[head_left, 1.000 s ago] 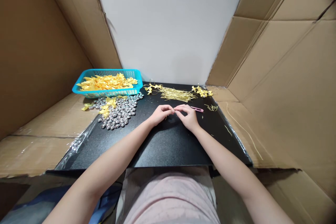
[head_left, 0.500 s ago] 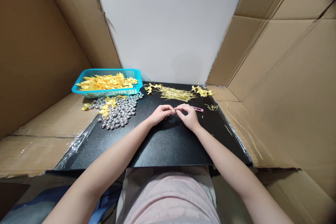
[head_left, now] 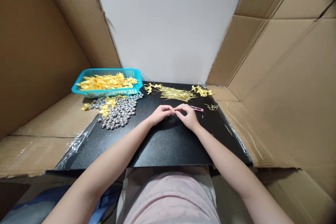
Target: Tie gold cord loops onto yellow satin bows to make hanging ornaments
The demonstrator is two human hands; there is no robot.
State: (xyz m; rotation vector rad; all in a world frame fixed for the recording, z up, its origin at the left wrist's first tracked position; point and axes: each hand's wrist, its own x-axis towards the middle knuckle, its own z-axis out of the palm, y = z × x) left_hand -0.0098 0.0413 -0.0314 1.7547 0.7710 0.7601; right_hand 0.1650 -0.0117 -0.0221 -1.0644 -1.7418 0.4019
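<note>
My left hand point(head_left: 161, 113) and my right hand point(head_left: 188, 114) meet fingertip to fingertip over the middle of the black table point(head_left: 168, 147). Both are closed in a pinch. A short bit of gold cord point(head_left: 166, 117) shows just under the left fingers; whatever else sits between the fingertips is too small to make out. Just behind my right hand lies a pink cutter point(head_left: 197, 109), partly covered by it. Farther back is a bundle of cut gold cords point(head_left: 177, 94). Small gold bows with cord loops lie at its left point(head_left: 152, 87) and right point(head_left: 202, 91).
A turquoise basket point(head_left: 78, 93) full of yellow ribbon bows stands at the back left. In front of it spread many silver beads point(head_left: 120, 113), with a few yellow bows point(head_left: 107, 106) on top. Cord scraps point(head_left: 211, 107) lie at right. Cardboard walls point(head_left: 286, 77) flank the table.
My fingertips have drawn slightly closer together, the right ones shifting a little to the left. Everything else on the table stays where it was.
</note>
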